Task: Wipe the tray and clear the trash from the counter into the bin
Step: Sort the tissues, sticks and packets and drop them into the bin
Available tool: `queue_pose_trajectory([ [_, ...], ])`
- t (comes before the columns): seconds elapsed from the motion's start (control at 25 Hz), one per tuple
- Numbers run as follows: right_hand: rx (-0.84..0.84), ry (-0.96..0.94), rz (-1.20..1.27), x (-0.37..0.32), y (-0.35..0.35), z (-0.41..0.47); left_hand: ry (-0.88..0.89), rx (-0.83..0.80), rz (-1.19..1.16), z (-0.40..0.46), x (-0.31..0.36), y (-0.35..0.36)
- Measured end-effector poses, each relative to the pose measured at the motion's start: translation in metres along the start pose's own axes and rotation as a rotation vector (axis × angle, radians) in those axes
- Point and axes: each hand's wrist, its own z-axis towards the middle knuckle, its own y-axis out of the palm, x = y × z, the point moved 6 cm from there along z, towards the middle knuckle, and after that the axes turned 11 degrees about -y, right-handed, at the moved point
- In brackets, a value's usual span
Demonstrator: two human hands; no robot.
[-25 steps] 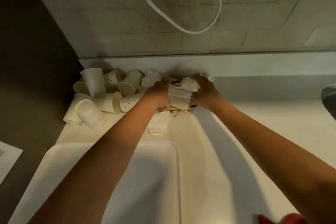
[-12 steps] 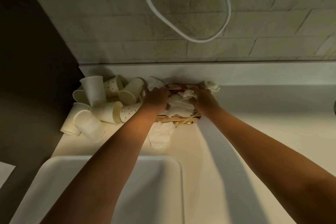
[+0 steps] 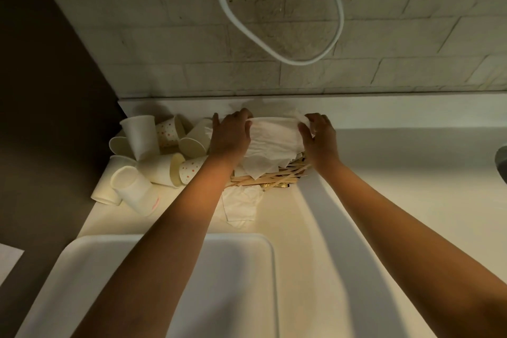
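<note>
2 hands, left hand (image 3: 230,136) at 9 o'clock and right hand (image 3: 319,137) at 3, grasp the crumpled white paper napkin wad (image 3: 273,143), its long axis spanning between them.

I can't read any writing, brand or number anywhere here. Some of the paper cups (image 3: 167,129) carry a pattern of small red dots, not letters. One plain cup (image 3: 135,192) has a faint pink smudge near its base, too blurred to make out.
</note>
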Motion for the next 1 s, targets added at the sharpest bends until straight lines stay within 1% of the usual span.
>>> queue_pose_trajectory([
  [0.12,0.085,0.037,0.059,0.001,-0.008,-0.001,0.015,0.008,-0.007,-0.004,0.001,-0.005],
  [0.32,0.115,0.073,0.129,0.003,-0.014,-0.007,0.061,0.053,-0.034,-0.012,0.004,-0.015],
  [0.56,0.187,0.092,0.238,-0.004,-0.035,-0.007,0.091,0.116,-0.074,-0.02,0.019,-0.042],
  [0.72,0.232,0.125,0.382,-0.014,-0.056,-0.016,0.068,0.08,-0.1,-0.031,0.023,-0.052],
  [0.88,0.29,0.182,0.456,-0.015,-0.082,-0.035,0.07,0.061,-0.266,-0.056,0.024,-0.06],
  [1.0,0.315,0.217,0.509,-0.012,-0.099,-0.057,-0.022,0.053,-0.409,-0.078,0.018,-0.063],
])
